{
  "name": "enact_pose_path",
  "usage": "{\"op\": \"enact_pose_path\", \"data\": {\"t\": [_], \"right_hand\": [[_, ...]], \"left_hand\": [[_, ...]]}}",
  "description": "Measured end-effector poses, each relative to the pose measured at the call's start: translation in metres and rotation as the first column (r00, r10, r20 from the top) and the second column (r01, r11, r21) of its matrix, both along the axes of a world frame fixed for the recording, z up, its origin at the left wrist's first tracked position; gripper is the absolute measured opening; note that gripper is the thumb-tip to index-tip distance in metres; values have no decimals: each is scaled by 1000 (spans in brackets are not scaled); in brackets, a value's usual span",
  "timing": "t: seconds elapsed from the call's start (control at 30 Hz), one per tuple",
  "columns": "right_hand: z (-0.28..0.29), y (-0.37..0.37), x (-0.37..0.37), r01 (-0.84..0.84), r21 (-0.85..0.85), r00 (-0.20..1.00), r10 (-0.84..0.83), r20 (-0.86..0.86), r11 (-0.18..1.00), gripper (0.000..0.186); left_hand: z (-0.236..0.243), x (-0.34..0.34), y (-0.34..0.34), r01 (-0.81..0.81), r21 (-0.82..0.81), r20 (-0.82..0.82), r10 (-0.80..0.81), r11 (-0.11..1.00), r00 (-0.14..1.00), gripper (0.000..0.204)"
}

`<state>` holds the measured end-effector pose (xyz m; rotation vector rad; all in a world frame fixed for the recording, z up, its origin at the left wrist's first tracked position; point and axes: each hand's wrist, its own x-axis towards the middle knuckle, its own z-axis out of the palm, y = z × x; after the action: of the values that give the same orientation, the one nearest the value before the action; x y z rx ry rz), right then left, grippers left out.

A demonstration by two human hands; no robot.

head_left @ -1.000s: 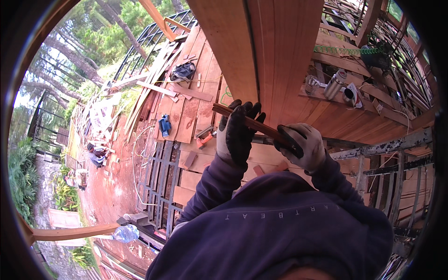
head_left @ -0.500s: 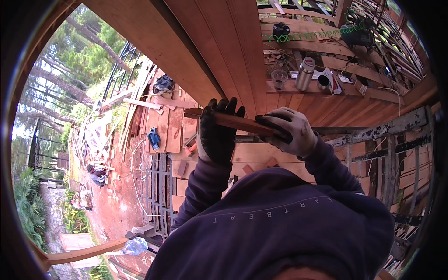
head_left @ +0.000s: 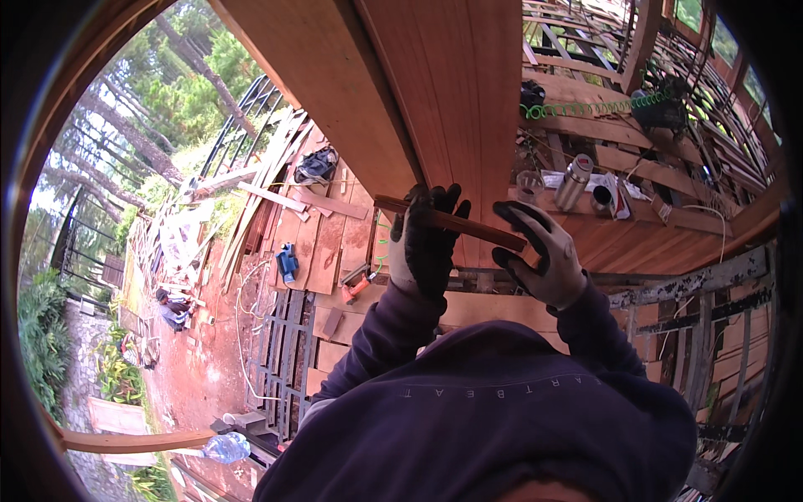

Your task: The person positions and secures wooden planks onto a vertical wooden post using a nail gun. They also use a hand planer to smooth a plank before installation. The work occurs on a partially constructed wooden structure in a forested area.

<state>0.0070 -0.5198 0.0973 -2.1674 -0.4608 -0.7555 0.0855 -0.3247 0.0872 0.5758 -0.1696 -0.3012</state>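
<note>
A short, narrow strip of brown wood (head_left: 478, 225) lies slantwise across my left hand (head_left: 425, 251), held between its thumb and raised fingers. My right hand (head_left: 548, 259) is at the strip's right end, with its fingers and thumb spread apart around that end; whether they touch it is hard to tell. Both hands wear pale gloves with black palms and fingers. Just beyond them rises a surface of vertical wooden boards (head_left: 468, 100), next to a thick wooden beam (head_left: 322, 75) on the left.
On a wooden ledge at right stand a metal thermos (head_left: 575, 181), a clear cup (head_left: 529, 186) and a dark cup (head_left: 600, 197). A green coiled hose (head_left: 585, 109) lies behind. Below left are an orange tool (head_left: 357, 287), a blue tool (head_left: 287, 263) and a person (head_left: 174, 310) farther off.
My right hand has loosened from the strip's end, its fingers spreading. The left hand still has the strip. The view has shifted, so the surroundings sit differently in the picture.
</note>
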Motion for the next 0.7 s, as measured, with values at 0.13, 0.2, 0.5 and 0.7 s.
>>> {"op": "enact_pose_path", "data": {"t": [0.13, 0.2, 0.5, 0.7], "right_hand": [[17, 7, 16, 20, -153, 972, 17, 236, 988, 55], [21, 9, 23, -2, 28, 997, 0, 76, 1000, 53], [39, 3, 53, -1, 698, 864, 353, -360, 716, 47], [57, 34, 48, 373, -336, 911, -272, 311, 865, 76]], "left_hand": [[19, 14, 3, -33, 6, 58, 33, 999, 998, 27], [29, 22, 7, -82, 103, 135, 67, 991, 989, 40], [58, 32, 41, -137, 285, 251, 64, 949, 966, 23], [58, 35, 47, -322, 281, 455, 170, 904, 874, 23]]}}
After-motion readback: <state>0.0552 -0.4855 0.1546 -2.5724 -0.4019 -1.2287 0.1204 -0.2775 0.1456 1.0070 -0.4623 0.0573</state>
